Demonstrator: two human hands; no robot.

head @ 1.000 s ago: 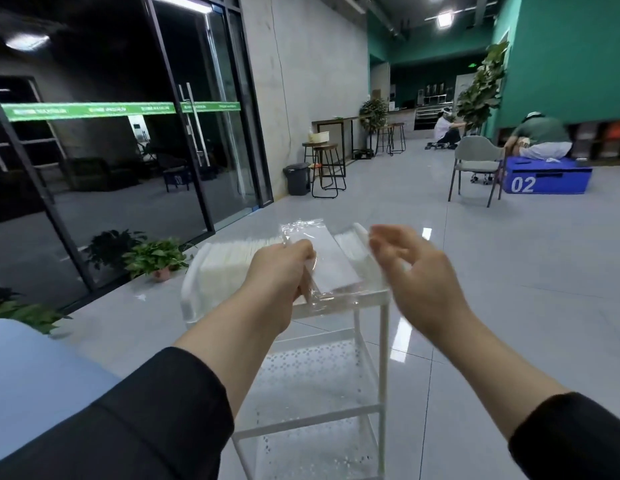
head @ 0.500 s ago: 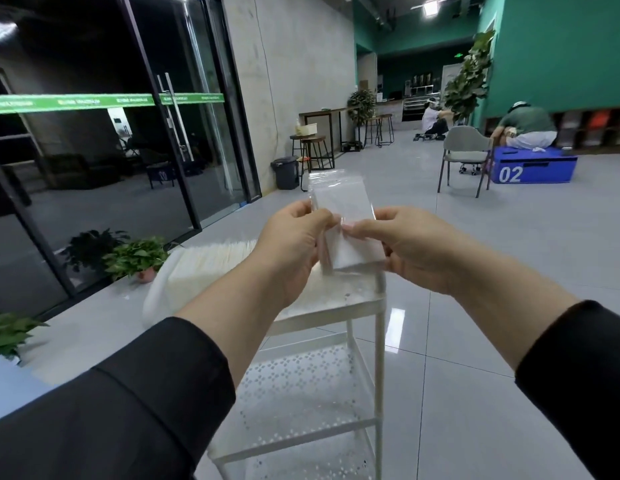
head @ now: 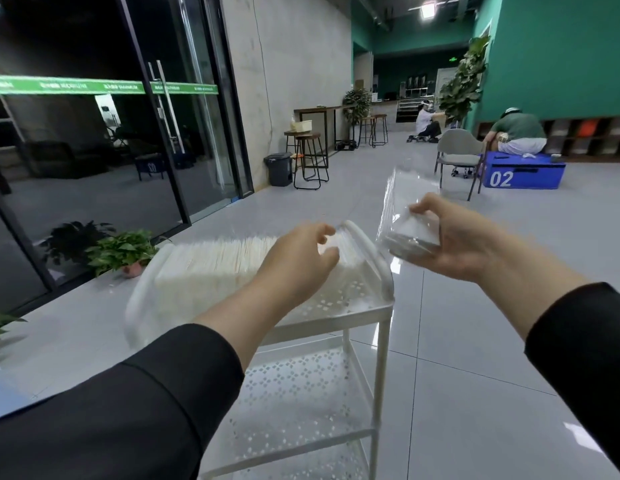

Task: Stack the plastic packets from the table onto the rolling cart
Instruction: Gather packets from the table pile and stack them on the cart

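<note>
The hall is evenly and fairly brightly lit from above; a ceiling lamp (head: 428,10) is blown out to white. Its glare is thrown back as pale streaks on the glossy floor tiles (head: 475,393). The glass doors (head: 94,133) are seen dark, with faint reflections on them. Shadows are soft and weak. Motion blur is seen on the left hand (head: 301,258), the right hand (head: 454,237), the clear packet (head: 402,216) and the cart's near rim (head: 336,320). Straight lines are bowed towards the edges by the wide lens.
</note>
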